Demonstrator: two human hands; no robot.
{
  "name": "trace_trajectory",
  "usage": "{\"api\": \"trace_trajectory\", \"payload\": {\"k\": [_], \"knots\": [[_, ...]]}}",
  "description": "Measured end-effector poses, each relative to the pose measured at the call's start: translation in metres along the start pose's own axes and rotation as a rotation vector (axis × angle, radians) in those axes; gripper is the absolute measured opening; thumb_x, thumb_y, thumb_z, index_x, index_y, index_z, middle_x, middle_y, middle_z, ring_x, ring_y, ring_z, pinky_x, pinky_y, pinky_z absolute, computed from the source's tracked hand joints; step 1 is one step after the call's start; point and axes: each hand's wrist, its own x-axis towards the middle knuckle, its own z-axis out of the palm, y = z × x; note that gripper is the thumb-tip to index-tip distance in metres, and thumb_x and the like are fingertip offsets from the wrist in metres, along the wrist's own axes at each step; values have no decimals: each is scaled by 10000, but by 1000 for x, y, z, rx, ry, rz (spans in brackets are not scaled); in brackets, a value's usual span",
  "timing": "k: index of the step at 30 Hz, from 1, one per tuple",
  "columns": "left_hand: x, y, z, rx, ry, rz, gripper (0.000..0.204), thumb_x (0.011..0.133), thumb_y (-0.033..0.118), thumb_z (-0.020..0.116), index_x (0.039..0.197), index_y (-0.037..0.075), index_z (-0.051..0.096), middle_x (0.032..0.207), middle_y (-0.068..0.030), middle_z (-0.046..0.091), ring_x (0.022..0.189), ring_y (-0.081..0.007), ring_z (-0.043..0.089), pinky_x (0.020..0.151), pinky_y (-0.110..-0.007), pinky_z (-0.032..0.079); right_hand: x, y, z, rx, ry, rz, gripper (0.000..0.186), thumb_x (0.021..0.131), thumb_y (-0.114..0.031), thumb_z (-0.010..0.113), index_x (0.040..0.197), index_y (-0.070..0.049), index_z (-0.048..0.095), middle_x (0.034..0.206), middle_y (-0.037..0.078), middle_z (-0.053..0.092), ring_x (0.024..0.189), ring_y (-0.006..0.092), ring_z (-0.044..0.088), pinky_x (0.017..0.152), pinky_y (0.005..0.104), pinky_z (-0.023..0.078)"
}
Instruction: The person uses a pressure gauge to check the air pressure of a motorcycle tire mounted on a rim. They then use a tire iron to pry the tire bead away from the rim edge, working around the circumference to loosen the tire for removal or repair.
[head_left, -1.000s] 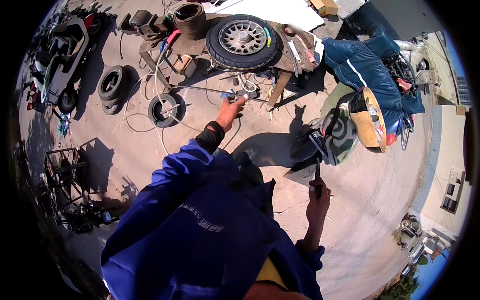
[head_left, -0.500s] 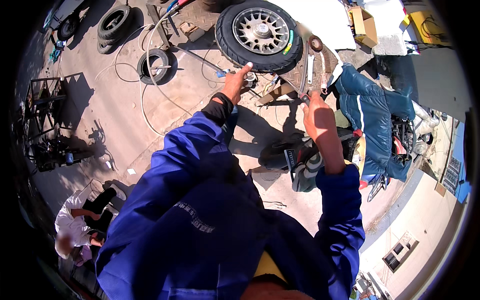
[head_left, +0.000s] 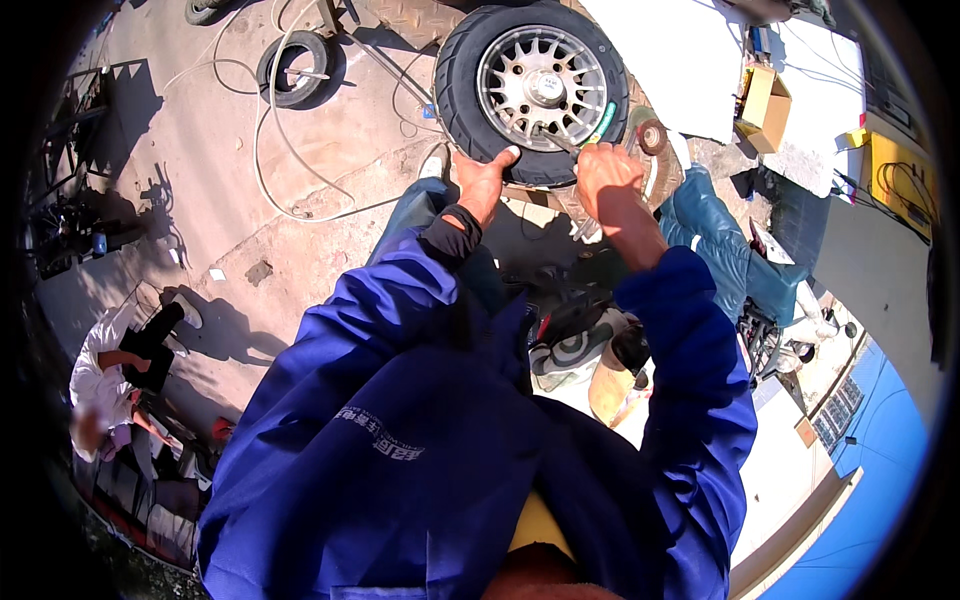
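"How are the arms set?"

"Both stretch forward in bright blue fabric sleeves (head_left: 690, 330), elbows bent outward and wrists brought in toward each other. The left wrist has a black cuff (head_left: 452, 238)."

"And what is beneath them?"

"A brown, rust-toned metal bench (head_left: 408, 22) with a raised tread pattern. On it, just beyond the hands, lies a black rubber and silver-grey metal wheel (head_left: 497, 60), flat, its face turned up."

"How does it look?"

"The tyre is dark and grooved along the shoulder, fitted around the rim. The many-spoked rim (head_left: 510, 52) shines in the sun, with dark round holes set about the hub."

"The hands?"

"The bare left hand (head_left: 482, 182) is at the wheel's near edge, thumb spread away from the fingers and laid against the tyre. The fingers are partly hidden; I can't tell whether they grip. The bare right hand (head_left: 608, 180) comes in from the right, knuckles up, fingers curled tight around a slim dark tool (head_left: 562, 143), whose far end reaches the rim's edge."

"Anything smaller?"

"A narrow green sticker (head_left: 605, 121) on the tyre, near the right hand."
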Motion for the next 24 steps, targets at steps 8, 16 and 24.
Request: {"api": "trace_trajectory", "payload": {"k": [8,16,24], "knots": [[-18,24,16,-129,81,14,831,760,33,864,1413,-51,356,1355,-209,567,1203,-313,603,1086,-381,462,36,-24,-55,-298,-374,-94,230,906,-165,627,1071,-107,775,1100,90,755,1074,301,674,812,497,514],[-15,0,21,-71,217,-12,995,701,89,909,1472,-93,306,1394,-269,521,1276,-346,537,1140,-384,389,63,0,-36,-159,-250,-612,141,752,-112,701,859,-34,751,915,182,736,898,397,709,697,503,585],[-38,21,32,67,249,-103,1098,723,187,930,1501,-157,236,1426,-316,515,1310,-371,542,1152,-380,394,85,13,-38,108,-566,-385,232,903,-170,632,977,21,741,987,303,712,998,455,698,826,500,554]]}}
